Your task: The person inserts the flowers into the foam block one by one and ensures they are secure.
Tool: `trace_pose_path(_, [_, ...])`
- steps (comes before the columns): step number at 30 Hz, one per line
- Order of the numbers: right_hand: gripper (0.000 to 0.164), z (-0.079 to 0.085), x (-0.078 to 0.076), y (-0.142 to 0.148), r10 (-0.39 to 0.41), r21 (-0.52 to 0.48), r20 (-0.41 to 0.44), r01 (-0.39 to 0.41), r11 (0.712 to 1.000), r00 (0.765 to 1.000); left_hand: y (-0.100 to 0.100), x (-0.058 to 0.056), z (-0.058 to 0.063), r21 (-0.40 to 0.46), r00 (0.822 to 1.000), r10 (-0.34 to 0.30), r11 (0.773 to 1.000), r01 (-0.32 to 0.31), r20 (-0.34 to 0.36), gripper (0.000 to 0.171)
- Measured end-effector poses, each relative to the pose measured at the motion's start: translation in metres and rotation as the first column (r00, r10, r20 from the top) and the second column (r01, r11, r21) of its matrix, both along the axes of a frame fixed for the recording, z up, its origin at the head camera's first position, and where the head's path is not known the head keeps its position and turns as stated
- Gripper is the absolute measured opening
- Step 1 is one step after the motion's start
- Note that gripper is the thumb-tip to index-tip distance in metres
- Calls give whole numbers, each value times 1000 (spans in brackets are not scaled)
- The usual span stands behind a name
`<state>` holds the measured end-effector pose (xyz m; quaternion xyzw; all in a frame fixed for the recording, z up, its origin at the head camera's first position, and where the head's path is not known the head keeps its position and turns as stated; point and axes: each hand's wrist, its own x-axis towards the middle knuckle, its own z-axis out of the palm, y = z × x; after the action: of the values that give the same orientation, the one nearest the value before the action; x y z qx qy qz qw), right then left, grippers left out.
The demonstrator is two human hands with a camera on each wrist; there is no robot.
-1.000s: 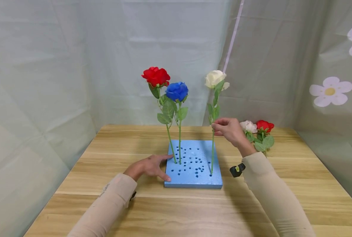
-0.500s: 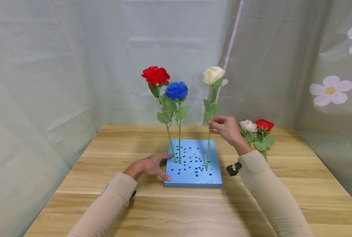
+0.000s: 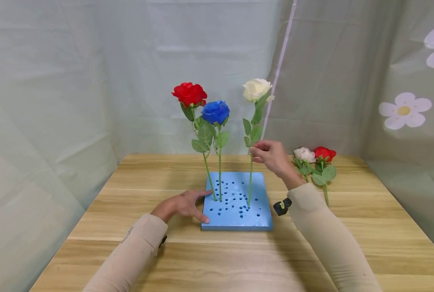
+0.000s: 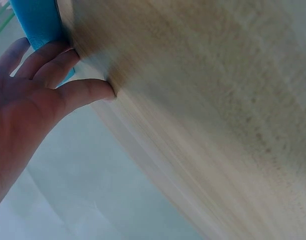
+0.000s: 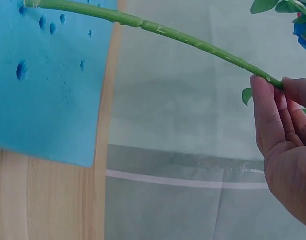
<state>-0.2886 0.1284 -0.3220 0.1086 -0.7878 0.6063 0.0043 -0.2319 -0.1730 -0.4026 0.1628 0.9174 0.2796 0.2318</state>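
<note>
My right hand (image 3: 271,156) pinches the green stem of a white rose (image 3: 257,90) between thumb and fingertips, just below its leaves. The rose stands nearly upright, its lower stem end right at the holes of a blue board (image 3: 235,224). In the right wrist view the stem (image 5: 192,44) runs from the fingertips down to the board's surface. My left hand (image 3: 186,203) rests against the board's left side, thumb and fingers spread apart; the left wrist view shows its fingers touching the blue edge. A red rose (image 3: 189,94) and a blue rose (image 3: 215,112) stand in holes near the board's left side.
At the back right of the wooden table (image 3: 158,259) lie a pale pink rose (image 3: 304,154) and another red rose (image 3: 325,153), stems toward the front. Fabric curtains (image 3: 187,48) enclose the table at the back and sides.
My right hand has moved left with the white rose, whose stem end went from a hole near the board's right edge to holes nearer the middle. The left hand stays in place.
</note>
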Motion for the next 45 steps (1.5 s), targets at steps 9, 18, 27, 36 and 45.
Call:
trace_pose_path(9, [23,2,0,-9,3,-13,-27,-3,1000,1000,0,-1,-1,3,1000,3,1000,-2,-1,102])
trace_pose_path(18, [23,6,-1,-18,16,-32,-33,-17,999,999,0,-1,-1,-1,1000,4,1000,-4,2,102])
trace_pose_path(27, [23,7,0,-25,28,-52,-29,-30,998,999,-1,-1,-2,-1,1000,3,1000,-3,0,102])
trace_pose_path(36, [22,8,2,-31,30,-64,-32,-32,997,999,-1,-2,-2,-8,1000,4,1000,-4,5,103])
trace_pose_path(45, [21,7,2,-37,35,-63,-44,-38,997,998,-1,-1,-1,-8,1000,-5,1000,5,3,101])
